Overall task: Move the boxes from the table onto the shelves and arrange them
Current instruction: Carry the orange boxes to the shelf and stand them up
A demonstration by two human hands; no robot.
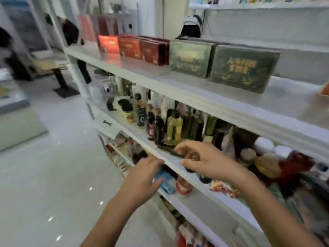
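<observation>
Two dark green boxes (pixel 243 68) with gold lettering stand side by side on a white shelf (pixel 222 102), right of centre. Left of them several red boxes (pixel 140 48) line the same shelf. Both my hands hang empty in front of the lower shelves. My left hand (pixel 142 177) has relaxed fingers near the edge of a lower shelf. My right hand (pixel 204 161) is loosely curled, holds nothing, and hovers in front of the bottle shelf. The picture is blurred by motion.
Several bottles (pixel 173 127) and jars crowd the shelf below the boxes. Packets (pixel 165 180) fill the lower shelves. A table with a black leg (pixel 60 79) stands at far left on the pale tiled floor (pixel 53 175). A person in dark clothes (pixel 191 26) is behind the shelf.
</observation>
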